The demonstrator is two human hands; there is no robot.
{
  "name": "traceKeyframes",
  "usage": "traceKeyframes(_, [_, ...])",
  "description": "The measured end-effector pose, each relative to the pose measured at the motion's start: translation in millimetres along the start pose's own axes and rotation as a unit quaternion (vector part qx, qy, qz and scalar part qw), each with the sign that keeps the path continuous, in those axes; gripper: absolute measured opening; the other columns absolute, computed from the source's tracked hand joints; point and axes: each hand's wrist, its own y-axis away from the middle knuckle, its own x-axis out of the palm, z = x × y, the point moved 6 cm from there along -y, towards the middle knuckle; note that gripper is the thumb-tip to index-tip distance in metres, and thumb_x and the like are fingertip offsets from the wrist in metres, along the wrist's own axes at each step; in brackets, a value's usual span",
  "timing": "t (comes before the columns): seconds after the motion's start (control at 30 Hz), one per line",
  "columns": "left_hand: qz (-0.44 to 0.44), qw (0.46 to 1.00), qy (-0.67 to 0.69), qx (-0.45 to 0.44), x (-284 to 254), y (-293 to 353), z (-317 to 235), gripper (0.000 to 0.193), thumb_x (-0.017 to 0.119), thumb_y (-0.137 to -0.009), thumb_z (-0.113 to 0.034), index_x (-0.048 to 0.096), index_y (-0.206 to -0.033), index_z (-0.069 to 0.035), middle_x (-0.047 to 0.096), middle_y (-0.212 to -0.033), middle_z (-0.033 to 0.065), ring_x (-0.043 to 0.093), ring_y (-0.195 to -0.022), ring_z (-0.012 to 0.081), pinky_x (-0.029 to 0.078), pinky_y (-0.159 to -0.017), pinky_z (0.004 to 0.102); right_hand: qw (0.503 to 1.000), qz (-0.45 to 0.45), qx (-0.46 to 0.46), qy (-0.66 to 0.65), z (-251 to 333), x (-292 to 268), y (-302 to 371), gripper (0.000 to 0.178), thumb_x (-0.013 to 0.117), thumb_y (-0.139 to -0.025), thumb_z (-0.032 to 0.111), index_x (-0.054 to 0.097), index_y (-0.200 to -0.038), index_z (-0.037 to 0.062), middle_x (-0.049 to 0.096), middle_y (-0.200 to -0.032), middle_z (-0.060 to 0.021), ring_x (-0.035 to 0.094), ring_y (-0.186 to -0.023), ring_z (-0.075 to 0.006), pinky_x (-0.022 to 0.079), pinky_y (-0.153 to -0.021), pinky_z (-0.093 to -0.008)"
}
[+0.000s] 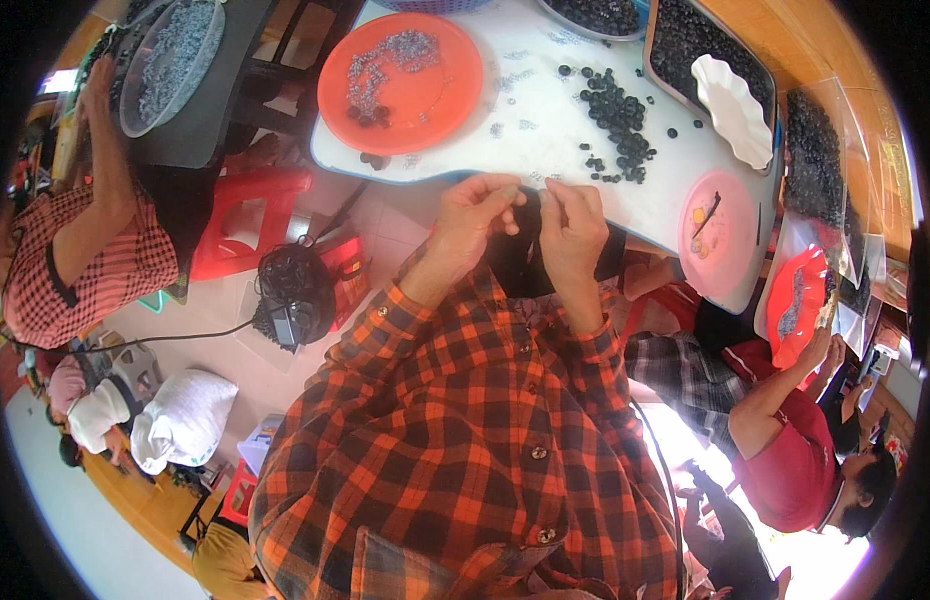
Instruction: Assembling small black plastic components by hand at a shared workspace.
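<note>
My left hand (467,222) and my right hand (573,238) are raised close together at the near edge of the white table (465,155). The left thumb and fingers are pinched together; what they hold, if anything, is too small to name. On the right, thumb and forefinger also press together, and again the thing between them cannot be made out. Beyond my left hand lies an orange-red plate (445,95) with small clear-grey pieces and a few dark round ones. A loose pile of small black round parts (620,125) is spread beyond my right hand.
A tray of black parts (700,45), a white scalloped dish (733,110) and a pink plate (720,270) stand at the right. People work on both sides: one at a clear tub (175,70), another beside a red dish (800,305). A black bundle (293,290) trails a cable.
</note>
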Motion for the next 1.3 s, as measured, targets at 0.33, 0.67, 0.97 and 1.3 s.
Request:
traceKeyframes(0.33, [0.037,0.999,-0.015,0.027,9.4,3.7,-3.2,0.02,0.057,-0.096,-0.009,0.059,-0.114,0.001,0.066,-0.087,0.0075,0.058,-0.066,0.0088,0.053,-0.058,0.0241,0.933,0.121,0.169,-0.294,-5.9,6.1,12.8,0.015,0.065,-0.09,0.003,0.069,-0.104,0.0018,0.061,-0.086,-0.0022,0.056,-0.07,-0.0057,0.046,-0.06,-0.0205])
traceKeyframes(0.67, [0.07,0.986,-0.141,0.06,25.2,6.7,-10.9,0.022,0.058,-0.096,-0.011,0.057,-0.114,0.002,0.06,-0.078,0.0016,0.056,-0.06,0.0074,0.051,-0.055,0.0225,0.905,0.138,0.215,-0.34,-15.4,6.5,18.8,0.015,0.065,-0.09,0.003,0.068,-0.105,0.0018,0.062,-0.09,-0.0021,0.06,-0.076,-0.0063,0.048,-0.065,-0.0197])
traceKeyframes(0.97, [0.086,0.978,-0.182,0.054,40.9,3.0,-12.8,0.021,0.058,-0.096,-0.011,0.057,-0.112,0.004,0.063,-0.079,0.0034,0.054,-0.06,0.0068,0.047,-0.053,0.0209,0.886,0.127,0.244,-0.372,-25.7,0.7,18.4,0.012,0.066,-0.09,0.007,0.067,-0.101,0.0007,0.063,-0.084,-0.0002,0.056,-0.069,-0.0041,0.045,-0.06,-0.0187])
traceKeyframes(1.3, [0.024,0.759,-0.53,0.377,61.7,-16.1,-49.7,0.022,0.057,-0.091,-0.006,0.062,-0.112,-0.007,0.064,-0.085,0.0125,0.061,-0.066,0.0245,0.05,-0.059,0.0336,0.931,0.032,0.266,-0.249,-52.3,-30.8,14.2,0.009,0.066,-0.089,0.006,0.065,-0.096,-0.0002,0.065,-0.079,-0.0009,0.055,-0.062,-0.0045,0.045,-0.055,-0.0197])
